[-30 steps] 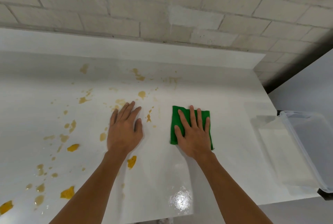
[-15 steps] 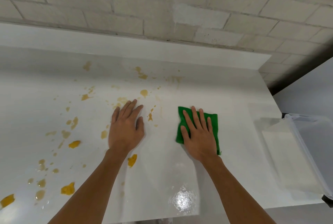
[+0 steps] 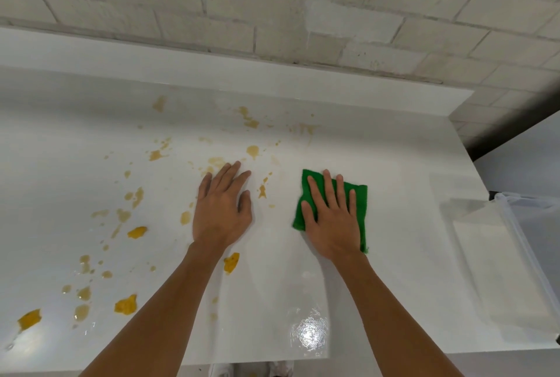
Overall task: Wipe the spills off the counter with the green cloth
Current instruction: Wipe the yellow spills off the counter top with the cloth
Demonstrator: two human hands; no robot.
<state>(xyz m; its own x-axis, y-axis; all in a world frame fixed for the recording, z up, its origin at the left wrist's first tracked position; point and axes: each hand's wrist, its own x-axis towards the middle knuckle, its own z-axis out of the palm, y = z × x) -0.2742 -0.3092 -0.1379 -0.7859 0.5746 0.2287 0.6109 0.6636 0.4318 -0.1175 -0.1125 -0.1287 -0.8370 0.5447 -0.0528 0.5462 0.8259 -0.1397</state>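
- Two bare hands lie flat on a glossy white counter (image 3: 394, 149), palms down and set apart from each other.
- The left hand (image 3: 222, 213) rests on the bare surface with its fingers straight and close together. It holds nothing.
- The right hand (image 3: 331, 222) presses down on a folded green cloth (image 3: 360, 197), fingers spread and straight, not curled round it.
- The cloth is a rectangle. Its long side runs away from the person, roughly in line with the right forearm.
- Yellow-orange spills (image 3: 137, 232) are scattered across the counter, nearly all of them to the left of the cloth.
- The closest one, a small drip (image 3: 262, 191), sits between the two hands, near the cloth's left edge.
- The left hand lies among the spills, between the cloth and the larger blobs. The wipe therefore probably has to sweep leftward, and that hand may need to lift clear.
- A clear plastic bin (image 3: 515, 255) stands at the counter's right end.
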